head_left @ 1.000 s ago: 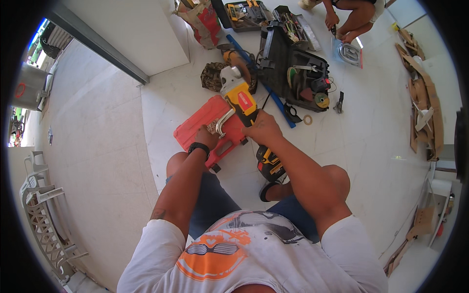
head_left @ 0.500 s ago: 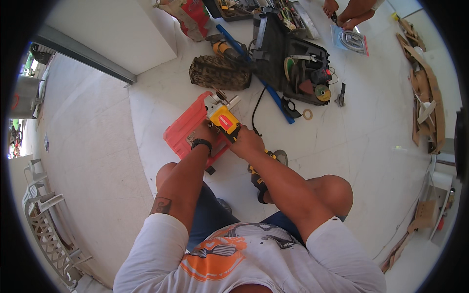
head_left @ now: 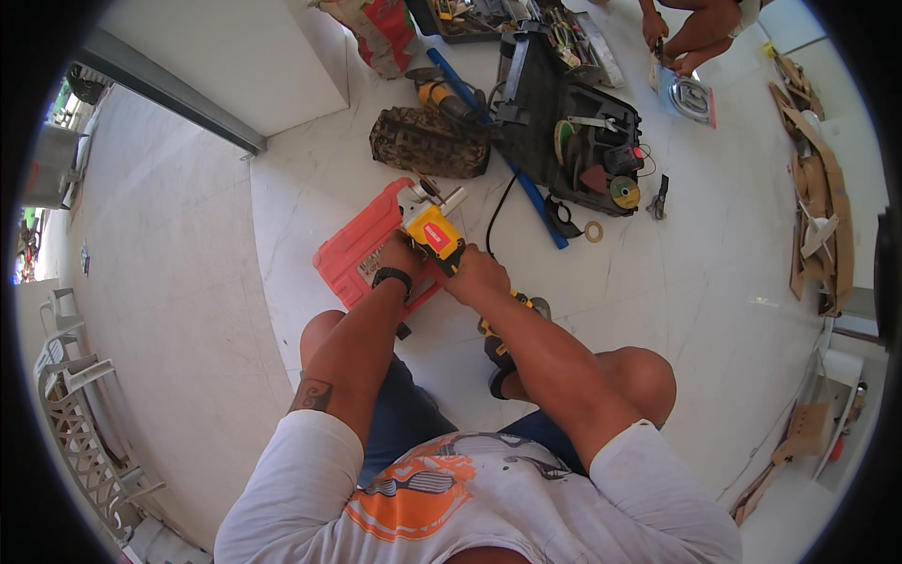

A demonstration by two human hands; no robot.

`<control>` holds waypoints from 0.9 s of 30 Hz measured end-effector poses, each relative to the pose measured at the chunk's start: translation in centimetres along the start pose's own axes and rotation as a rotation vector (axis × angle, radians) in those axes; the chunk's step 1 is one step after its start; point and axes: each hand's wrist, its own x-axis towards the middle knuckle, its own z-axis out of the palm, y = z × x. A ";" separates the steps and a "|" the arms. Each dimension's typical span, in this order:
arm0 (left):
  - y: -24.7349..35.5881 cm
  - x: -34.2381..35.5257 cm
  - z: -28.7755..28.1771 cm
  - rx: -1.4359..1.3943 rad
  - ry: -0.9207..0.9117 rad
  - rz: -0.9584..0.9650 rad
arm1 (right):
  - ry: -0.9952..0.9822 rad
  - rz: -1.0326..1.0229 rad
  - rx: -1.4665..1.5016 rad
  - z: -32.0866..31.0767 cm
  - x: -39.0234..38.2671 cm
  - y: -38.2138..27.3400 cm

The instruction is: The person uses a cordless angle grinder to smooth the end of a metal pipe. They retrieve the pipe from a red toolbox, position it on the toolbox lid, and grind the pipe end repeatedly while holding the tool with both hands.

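My right hand [head_left: 481,276] is wrapped around the angle grinder [head_left: 435,232], its grip pressed closed on the narrow body; the tool is held over the right part of the red case [head_left: 353,246]. My left hand [head_left: 400,254] is partly hidden at the grinder's near left; whether its grip is spread or pinching, I cannot tell. Sound practice, I judge: right wrist firm, left fingers clear of the far head, metal tube [head_left: 453,200] steady.
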 end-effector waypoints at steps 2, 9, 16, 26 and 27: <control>0.2 -0.2 -0.1 -0.016 -0.023 -0.028 | -0.033 0.009 0.015 -0.3 0.1 0.0; 0.9 -0.3 -0.2 0.112 -0.015 0.024 | -0.051 0.021 -0.010 -0.8 0.0 -0.3; 0.8 0.8 0.8 0.221 -0.048 -0.005 | -0.065 0.028 -0.026 -1.0 0.0 -0.6; 0.9 1.2 1.0 0.209 -0.077 -0.019 | -0.026 0.042 0.013 -0.6 0.0 -0.4; 0.9 1.2 1.0 0.218 -0.077 -0.014 | -0.024 0.045 0.009 -0.6 0.0 -0.4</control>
